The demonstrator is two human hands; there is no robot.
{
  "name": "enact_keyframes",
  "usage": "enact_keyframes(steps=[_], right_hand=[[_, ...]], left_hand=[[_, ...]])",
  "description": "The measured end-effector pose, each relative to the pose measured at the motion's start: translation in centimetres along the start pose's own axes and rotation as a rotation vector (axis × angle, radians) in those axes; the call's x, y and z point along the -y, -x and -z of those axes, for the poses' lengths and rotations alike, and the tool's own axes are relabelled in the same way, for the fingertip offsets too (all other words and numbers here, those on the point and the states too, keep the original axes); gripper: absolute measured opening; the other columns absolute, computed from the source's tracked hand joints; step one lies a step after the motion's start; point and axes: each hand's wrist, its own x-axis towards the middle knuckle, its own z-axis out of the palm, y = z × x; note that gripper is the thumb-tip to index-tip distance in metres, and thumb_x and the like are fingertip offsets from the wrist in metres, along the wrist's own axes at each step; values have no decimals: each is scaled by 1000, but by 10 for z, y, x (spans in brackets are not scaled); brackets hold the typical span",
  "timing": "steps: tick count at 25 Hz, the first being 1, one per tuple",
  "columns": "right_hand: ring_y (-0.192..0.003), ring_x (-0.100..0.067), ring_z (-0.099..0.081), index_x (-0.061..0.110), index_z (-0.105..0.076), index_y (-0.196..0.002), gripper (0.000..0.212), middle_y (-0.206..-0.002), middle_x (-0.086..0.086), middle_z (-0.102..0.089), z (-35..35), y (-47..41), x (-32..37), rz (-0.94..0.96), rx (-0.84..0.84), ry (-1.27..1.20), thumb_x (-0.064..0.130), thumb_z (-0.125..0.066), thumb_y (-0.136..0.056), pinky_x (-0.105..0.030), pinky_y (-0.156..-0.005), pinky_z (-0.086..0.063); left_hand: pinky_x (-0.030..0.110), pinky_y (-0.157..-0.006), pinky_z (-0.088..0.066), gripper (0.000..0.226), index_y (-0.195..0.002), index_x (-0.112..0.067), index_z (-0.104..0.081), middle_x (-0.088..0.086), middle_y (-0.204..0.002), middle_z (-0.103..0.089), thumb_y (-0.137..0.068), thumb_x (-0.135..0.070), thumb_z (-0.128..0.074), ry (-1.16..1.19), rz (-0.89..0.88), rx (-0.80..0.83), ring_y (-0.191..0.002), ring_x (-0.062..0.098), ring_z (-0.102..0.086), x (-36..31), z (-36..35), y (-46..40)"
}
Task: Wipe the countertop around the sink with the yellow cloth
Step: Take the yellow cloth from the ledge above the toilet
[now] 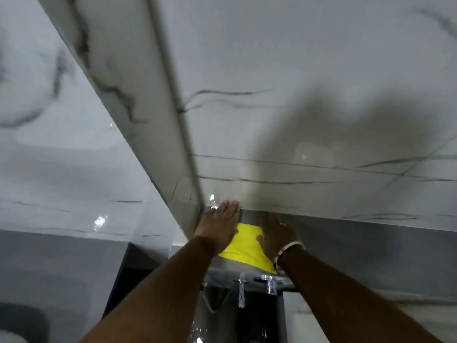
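Cloth (243,246) spread flat on counter (358,256) behind tap (269,283) | both hands, left (220,225) and right (278,231), open, palms pressing it | wiping underway; remaining area cannot be judged.

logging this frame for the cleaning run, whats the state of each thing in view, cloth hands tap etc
yellow cloth: spread flat on the ledge, pinned under both hands
left hand: palm down, fingers extended, on the cloth's left edge, fingertips at the wall
right hand: palm down on the cloth's right side, ring on one finger, bracelet at the wrist
tap: chrome, below the cloth; no running water visible
wall tiles: glossy, marbled, shadowed
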Motion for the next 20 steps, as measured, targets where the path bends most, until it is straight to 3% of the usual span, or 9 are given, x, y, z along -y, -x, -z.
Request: enact_keyframes(steps=[2,4,6,8,9,12,15,18,20], right_hand=[[-128,-38,-40,7,-30,-140,69,-143,-19,-40,-2,-10,5,-27,137,-15,34,-59,-84,-46,-101,-37],[-124,-37,-45,8,-32,-138,65,-139,-17,-43,-2,-11,5,-49,99,-31,32,-59,-84,-44,-96,-41],[-108,-38,-57,8,-44,-129,57,-123,-18,-57,-4,-6,10,-60,64,-16,26,-66,-79,-44,-85,-49],[-83,-37,-65,7,-60,-105,43,-93,-16,-68,-3,-3,15,-28,45,54,18,-76,-67,-43,-69,-55],[-79,-37,-66,8,-62,-96,34,-88,-15,-68,3,-2,15,-2,55,77,16,-76,-66,-42,-68,-56],[-103,-35,-59,15,-61,-107,26,-114,-14,-61,18,8,15,131,201,-9,22,-60,-82,-40,-86,-49],[-119,-30,-50,16,-57,-120,38,-129,-13,-55,42,23,24,266,372,-50,32,-59,-86,-34,-94,-39],[-94,-32,-60,16,-66,-82,28,-97,-18,-69,74,35,52,441,421,-237,40,-57,-72,-32,-65,-32],[-80,-31,-62,10,-66,-74,36,-82,-19,-69,88,37,90,540,397,-348,43,-56,-62,-29,-60,-28]], left_hand=[[47,-116,-19,66,-154,-16,-9,7,-164,-4,-99,-34,-41,28,26,27,-148,31,-13,6,-6,-6],[48,-118,-14,67,-154,-18,-7,9,-163,-9,-99,-35,-42,32,45,22,-148,32,-15,11,-13,-2],[48,-118,-13,70,-154,-19,-6,10,-161,-19,-98,-38,-44,42,84,42,-147,31,-18,9,-17,7],[46,-113,-22,73,-153,-19,-11,10,-150,-38,-95,-37,-51,79,111,18,-138,32,-33,9,-6,16],[44,-108,-30,71,-152,-19,-18,11,-143,-44,-93,-35,-56,99,116,9,-131,32,-41,9,0,21],[44,-85,-47,47,-135,-20,-44,12,-130,-49,-90,-22,-55,76,54,18,-112,36,-55,12,23,53],[48,-78,-51,43,-134,-21,-48,15,-136,-45,-92,-12,-48,97,10,31,-102,40,-60,13,38,107],[42,-76,-51,31,-124,-25,-56,11,-119,-57,-94,-21,-50,205,29,-93,-99,34,-61,30,45,173],[35,-78,-50,29,-118,-23,-61,8,-107,-67,-94,-35,-49,317,118,-172,-97,28,-63,53,44,227]])
